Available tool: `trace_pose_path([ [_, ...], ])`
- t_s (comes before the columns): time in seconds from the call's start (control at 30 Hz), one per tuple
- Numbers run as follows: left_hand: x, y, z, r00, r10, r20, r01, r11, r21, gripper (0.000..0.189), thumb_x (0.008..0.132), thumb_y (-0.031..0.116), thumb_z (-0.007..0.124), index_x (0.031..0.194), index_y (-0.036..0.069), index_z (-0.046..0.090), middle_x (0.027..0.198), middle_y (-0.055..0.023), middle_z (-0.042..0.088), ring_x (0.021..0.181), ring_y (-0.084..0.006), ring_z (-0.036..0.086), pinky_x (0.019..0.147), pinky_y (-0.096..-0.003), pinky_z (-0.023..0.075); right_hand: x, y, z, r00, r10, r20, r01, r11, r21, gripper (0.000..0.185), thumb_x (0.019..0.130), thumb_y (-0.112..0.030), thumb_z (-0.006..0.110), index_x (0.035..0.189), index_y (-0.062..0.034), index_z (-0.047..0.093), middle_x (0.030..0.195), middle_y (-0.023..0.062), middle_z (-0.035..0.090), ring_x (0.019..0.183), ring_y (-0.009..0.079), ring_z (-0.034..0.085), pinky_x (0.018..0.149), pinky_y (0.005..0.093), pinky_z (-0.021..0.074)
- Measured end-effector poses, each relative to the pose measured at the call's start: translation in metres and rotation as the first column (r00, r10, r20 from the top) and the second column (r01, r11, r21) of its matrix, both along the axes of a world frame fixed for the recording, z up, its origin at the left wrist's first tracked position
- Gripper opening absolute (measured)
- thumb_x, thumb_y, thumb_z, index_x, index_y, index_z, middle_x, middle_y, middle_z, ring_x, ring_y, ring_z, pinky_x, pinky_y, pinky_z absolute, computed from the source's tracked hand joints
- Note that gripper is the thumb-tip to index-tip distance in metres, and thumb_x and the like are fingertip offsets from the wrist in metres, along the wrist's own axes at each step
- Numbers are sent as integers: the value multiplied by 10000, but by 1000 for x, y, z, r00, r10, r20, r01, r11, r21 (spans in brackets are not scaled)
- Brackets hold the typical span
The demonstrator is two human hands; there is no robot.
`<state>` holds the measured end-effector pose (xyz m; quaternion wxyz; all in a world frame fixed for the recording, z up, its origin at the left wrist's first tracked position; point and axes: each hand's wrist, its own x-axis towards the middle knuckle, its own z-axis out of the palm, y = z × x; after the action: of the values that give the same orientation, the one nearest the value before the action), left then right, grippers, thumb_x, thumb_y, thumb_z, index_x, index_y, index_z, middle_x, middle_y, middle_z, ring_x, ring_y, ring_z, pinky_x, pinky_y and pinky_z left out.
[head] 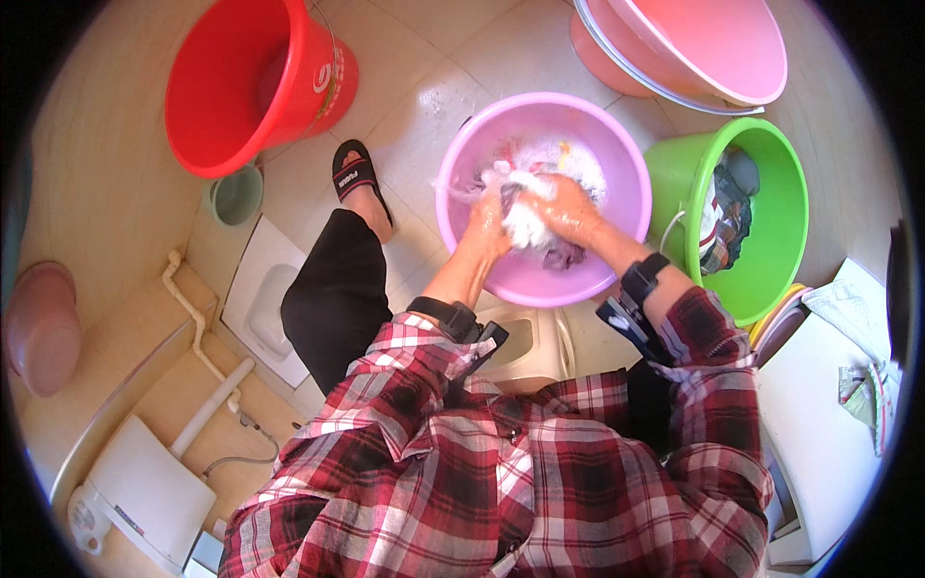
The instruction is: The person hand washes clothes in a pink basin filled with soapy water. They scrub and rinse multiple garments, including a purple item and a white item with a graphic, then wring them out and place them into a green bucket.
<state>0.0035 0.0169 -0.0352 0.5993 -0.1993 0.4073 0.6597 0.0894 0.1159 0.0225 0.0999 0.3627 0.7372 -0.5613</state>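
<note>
Both hands are over a pink-purple plastic basin (542,285) that holds suds and wet cloth. My left hand (488,220) grips the left side of a soapy bundle of cloth (526,225), white with foam and partly dark purple. My right hand (567,206) is closed on the right side of the same bundle, its fingers partly hidden by foam. A darker purple part of cloth (564,255) hangs below the hands inside the basin. Red and yellow bits of fabric show among the suds beyond my fingers.
A green bucket (784,217) with clothes (730,209) stands right of the basin. Pink tubs (723,50) are at the upper right, a red bucket (274,87) and small grey-green pail (237,196) at the upper left. A squat toilet (271,307) lies by my slippered foot (361,188).
</note>
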Motion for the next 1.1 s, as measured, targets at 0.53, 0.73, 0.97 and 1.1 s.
trace_pose_path([
  [0.53,-2,-1,-9,949,-296,-107,249,915,-318,744,836,601,336,1336,54,271,1382,-135,272,1250,-368,264,1036,-479,159,-25,29,-69,944,136,301,-281,811,513,397,707,-263,661,999,-9,571,1071,245,516,950,368,544,811,426,459],
  [0.73,-15,-2,-5,988,-111,111,115,993,-35,638,856,560,342,1219,44,432,1177,-160,493,1077,-299,486,922,-439,386,-2,-21,9,917,378,-126,-306,872,382,392,721,-386,630,996,-112,576,1025,216,493,901,386,537,793,419,454],
  [0.97,4,3,8,963,-37,-267,3,992,-128,320,904,290,419,1095,48,505,1002,-98,575,897,-233,566,766,-388,468,-12,3,-24,966,-218,137,142,895,424,329,827,-384,508,1000,-112,576,995,195,516,862,407,554,730,466,456],
  [1.1,3,-5,-8,723,-357,-592,45,878,-476,366,800,85,461,1158,7,453,1062,-110,538,935,-209,523,789,-330,429,-12,1,-52,960,-158,231,-15,796,605,295,850,-303,477,1118,-184,511,1008,197,504,838,377,579,740,467,467],
])
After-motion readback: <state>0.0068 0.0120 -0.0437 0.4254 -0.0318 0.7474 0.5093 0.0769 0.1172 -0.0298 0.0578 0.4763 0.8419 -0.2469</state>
